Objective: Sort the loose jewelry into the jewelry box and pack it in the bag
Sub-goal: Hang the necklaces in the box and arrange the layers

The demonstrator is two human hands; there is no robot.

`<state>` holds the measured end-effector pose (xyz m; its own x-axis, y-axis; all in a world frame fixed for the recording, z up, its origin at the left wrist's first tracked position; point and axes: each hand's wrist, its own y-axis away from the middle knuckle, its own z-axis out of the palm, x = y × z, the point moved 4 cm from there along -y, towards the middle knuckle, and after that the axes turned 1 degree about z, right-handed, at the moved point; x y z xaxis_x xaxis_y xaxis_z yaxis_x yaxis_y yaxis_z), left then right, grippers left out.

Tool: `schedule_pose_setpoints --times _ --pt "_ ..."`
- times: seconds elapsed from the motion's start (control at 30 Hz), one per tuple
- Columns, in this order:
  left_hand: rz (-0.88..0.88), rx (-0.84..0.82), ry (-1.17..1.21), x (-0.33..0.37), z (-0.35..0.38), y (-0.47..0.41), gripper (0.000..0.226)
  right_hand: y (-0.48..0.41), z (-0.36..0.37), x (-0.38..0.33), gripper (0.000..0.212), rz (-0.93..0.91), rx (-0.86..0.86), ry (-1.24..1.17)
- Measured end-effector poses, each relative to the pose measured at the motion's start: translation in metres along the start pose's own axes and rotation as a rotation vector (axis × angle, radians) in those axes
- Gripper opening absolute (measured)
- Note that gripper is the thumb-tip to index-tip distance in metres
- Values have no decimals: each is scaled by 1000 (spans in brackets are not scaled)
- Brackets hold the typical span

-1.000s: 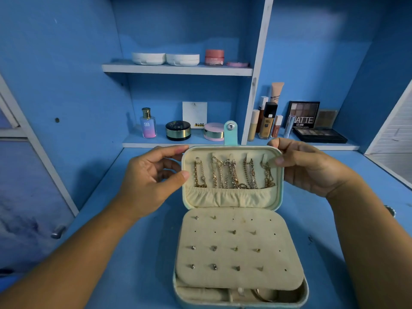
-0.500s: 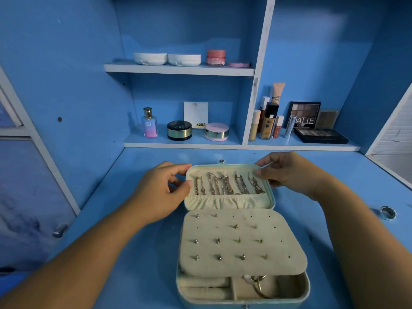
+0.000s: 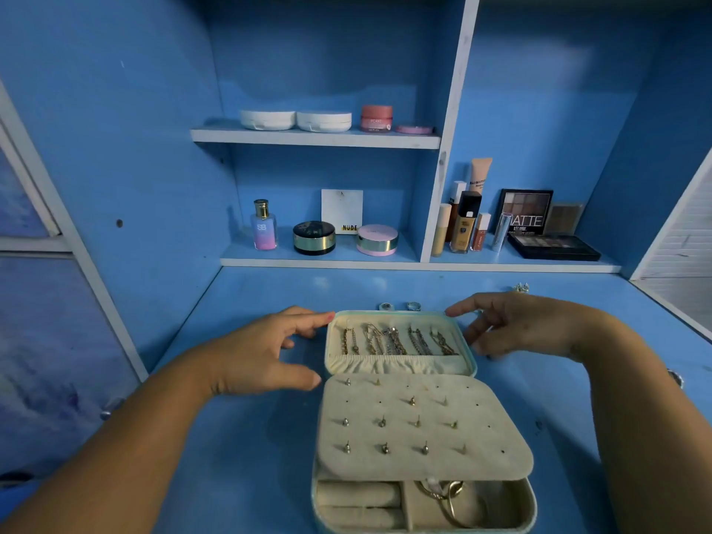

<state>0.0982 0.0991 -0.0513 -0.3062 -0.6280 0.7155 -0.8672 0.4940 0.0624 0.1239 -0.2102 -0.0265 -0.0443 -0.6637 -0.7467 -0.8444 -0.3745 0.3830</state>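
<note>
Pale mint jewelry box [image 3: 393, 312] lies open flat on the blue tabletop [image 3: 250, 456]. Gold chains [image 3: 393, 341] in lid, small studs [image 3: 381, 422] on cream panel. Small silver rings [image 3: 385, 306] lie loose behind lid. Left hand [image 3: 266, 352] and right hand [image 3: 516, 325] flank lid, fingers loosely spread, holding nothing. No bag in view; packing not begun.
</note>
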Motion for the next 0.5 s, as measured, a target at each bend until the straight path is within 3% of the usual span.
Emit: schedule_pose_setpoints --times 0.07,0.2,0.3,0.5 --pt "26 -30 -21 0 1 1 91 0 2 -1 36 -21 20 -68" --pt "27 -24 12 -1 0 -2 99 -24 0 -11 25 -248 493 262" --pt "32 -34 31 0 0 0 109 -41 16 -21 30 -338 446 327" --pt "14 -111 72 1 -1 3 108 -48 19 -22 34 -233 397 414"
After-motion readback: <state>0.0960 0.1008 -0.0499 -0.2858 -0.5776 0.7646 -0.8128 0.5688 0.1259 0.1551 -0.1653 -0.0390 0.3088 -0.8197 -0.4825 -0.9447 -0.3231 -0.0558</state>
